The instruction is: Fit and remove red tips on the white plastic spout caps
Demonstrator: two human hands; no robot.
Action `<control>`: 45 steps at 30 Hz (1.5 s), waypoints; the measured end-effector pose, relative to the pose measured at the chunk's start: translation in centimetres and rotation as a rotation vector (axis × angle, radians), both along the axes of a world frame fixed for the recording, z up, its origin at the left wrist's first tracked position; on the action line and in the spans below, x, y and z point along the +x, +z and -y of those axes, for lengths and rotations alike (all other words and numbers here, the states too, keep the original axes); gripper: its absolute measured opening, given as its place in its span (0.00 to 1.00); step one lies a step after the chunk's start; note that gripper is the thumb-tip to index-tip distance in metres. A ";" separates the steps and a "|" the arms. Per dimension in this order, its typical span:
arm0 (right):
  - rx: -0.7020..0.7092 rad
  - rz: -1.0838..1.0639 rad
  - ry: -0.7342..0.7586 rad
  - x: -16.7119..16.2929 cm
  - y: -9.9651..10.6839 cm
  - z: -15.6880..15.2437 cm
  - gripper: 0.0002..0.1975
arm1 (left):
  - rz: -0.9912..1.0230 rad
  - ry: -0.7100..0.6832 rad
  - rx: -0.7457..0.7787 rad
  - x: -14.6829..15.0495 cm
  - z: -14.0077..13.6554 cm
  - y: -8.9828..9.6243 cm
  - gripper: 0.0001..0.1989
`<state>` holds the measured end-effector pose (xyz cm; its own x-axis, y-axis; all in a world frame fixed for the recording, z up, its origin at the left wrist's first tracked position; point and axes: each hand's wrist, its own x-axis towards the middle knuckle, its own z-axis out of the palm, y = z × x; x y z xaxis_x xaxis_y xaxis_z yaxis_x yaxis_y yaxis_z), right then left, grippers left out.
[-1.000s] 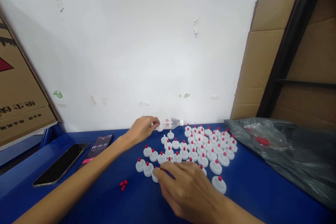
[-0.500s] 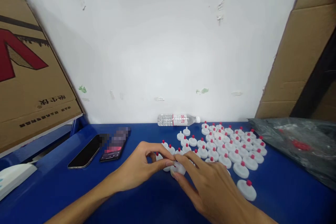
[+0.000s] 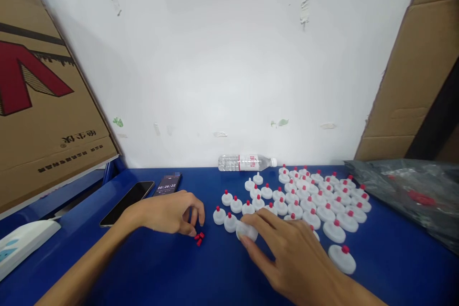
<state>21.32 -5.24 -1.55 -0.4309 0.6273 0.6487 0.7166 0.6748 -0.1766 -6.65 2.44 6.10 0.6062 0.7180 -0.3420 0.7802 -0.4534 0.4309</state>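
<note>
White caps point(image 3: 334, 232), most red-tipped, stand ahead of and beside the right hand point(image 3: 289, 253), which pinches one cap point(image 3: 248, 232); two bare caps point(image 3: 257, 180) remain beyond. Left hand point(image 3: 170, 213) is at loose red pieces point(image 3: 199, 243), grip unconfirmed.

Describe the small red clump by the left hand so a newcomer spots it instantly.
On the blue table, go to the left hand, left of the white pieces. Right beside it lies a small clump of red caps. Unlike those topping most white pieces, these lie loose on the table.
</note>
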 end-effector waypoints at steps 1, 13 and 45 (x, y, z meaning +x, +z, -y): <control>0.000 -0.002 0.009 0.0 0.0 0.0 0.13 | -0.004 -0.002 -0.015 -0.1 0.0 -0.1 0.10; -0.018 0.001 0.008 0.1 -0.2 0.1 0.13 | 0.064 0.004 0.028 0.6 0.0 -0.2 0.04; 0.166 -0.311 0.114 0.2 0.9 0.1 0.06 | 0.630 -0.152 0.394 6.2 4.5 -3.0 0.17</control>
